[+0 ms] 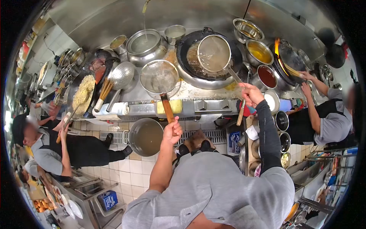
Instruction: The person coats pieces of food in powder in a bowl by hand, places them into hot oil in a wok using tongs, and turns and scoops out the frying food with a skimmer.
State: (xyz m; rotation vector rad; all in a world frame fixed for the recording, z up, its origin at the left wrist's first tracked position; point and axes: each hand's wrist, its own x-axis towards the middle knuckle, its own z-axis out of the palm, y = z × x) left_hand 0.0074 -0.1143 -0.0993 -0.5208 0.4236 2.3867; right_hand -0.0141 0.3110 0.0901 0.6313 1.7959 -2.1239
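My left hand (172, 131) is closed around the wooden handle of a mesh strainer (159, 76), whose round basket is over the steel counter left of the wok. A large dark wok (187, 53) sits on the stove with bubbling liquid in it. Above that liquid is a second round, fine-mesh strainer (214, 53), tilted a little. Its metal handle runs to my right hand (251, 94), which grips it. Whether anything lies in either basket is hard to make out. A yellow cloth (169, 107) lies on the counter's front ledge by the left strainer's handle.
A big pot (146, 137) of cloudy liquid stands below the counter. Flames rise at a wok (280, 57) where a co-worker (324, 114) stands on the right. Another co-worker (49, 145) handles a wok of noodles (84, 95). Bowls of yellow liquid (260, 52) and red sauce (267, 76) flank my wok.
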